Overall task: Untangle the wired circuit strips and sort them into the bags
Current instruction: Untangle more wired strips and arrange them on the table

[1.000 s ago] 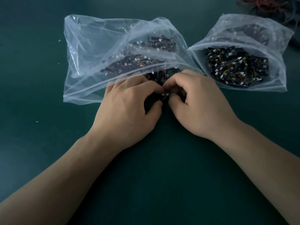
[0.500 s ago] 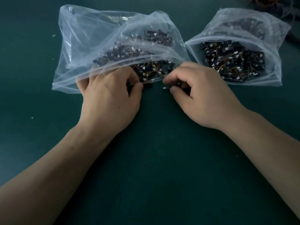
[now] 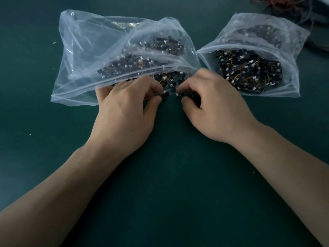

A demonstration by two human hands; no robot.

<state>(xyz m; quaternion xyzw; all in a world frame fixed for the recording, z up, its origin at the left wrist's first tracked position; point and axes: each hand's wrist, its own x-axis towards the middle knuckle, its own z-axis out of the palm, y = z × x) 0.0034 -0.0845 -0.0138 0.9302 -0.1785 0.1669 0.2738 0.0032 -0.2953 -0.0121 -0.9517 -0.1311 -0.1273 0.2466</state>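
L hand point(image 3: 124, 114) fingers curled, pinching dark circuit strip point(image 3: 164, 95) at mouth of big bag point(image 3: 85, 56), mid bench point(image 3: 169, 193) toward far edge. R hand point(image 3: 217, 111) pinches 2nd strip point(image 3: 178, 95) w/ white connector, just beside the 1st. Smaller bag point(image 3: 284, 38), strips inside, sits nearer far-right corner; wire tangle point(image 3: 284, 2) at that corner

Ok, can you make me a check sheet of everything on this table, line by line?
Surface: dark green table.
Job's things: big bag and small bag, both clear, open, holding black circuit strips with white plugs.
Clutter: tiny white specks on the table.
Hands: left hand pinches the left strip, right hand pinches the right strip, at the big bag's mouth.
Cables: red and dark wire tangle, top right.
Surroundings: pale grey thing at the right edge, cut off.
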